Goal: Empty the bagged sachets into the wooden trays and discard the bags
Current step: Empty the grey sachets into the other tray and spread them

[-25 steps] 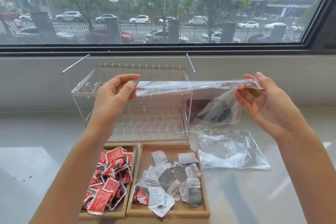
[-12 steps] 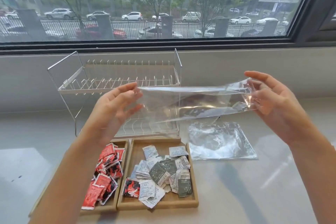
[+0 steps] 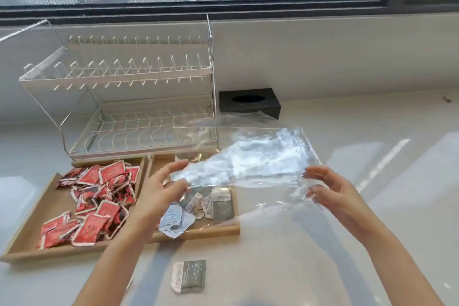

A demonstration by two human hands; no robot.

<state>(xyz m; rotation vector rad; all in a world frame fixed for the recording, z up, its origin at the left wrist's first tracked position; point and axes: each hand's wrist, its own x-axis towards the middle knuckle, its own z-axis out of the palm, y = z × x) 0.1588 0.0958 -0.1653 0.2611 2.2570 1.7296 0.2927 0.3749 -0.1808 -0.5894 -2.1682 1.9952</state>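
Note:
I hold an empty clear plastic bag [image 3: 250,181] stretched flat between both hands, low over the right wooden tray [image 3: 198,231]. My left hand [image 3: 161,189] pinches its left edge and my right hand [image 3: 332,189] grips its right edge. Beneath it a second clear bag [image 3: 260,154] lies on the counter. The right tray holds white and grey sachets [image 3: 198,208], partly hidden by my hand and the bag. Several red sachets [image 3: 96,196] fill the left tray [image 3: 27,246]. One grey and white sachet [image 3: 189,276] lies loose on the counter in front of the trays.
A white two-tier wire dish rack [image 3: 129,107] stands behind the trays against the wall. A black tissue box [image 3: 248,103] sits to its right. The pale counter [image 3: 372,131] runs along under the window.
Both hands have lowered the bag from chest height in front of the rack down to just above the right tray. The view tilted down, revealing the loose sachet and the black box.

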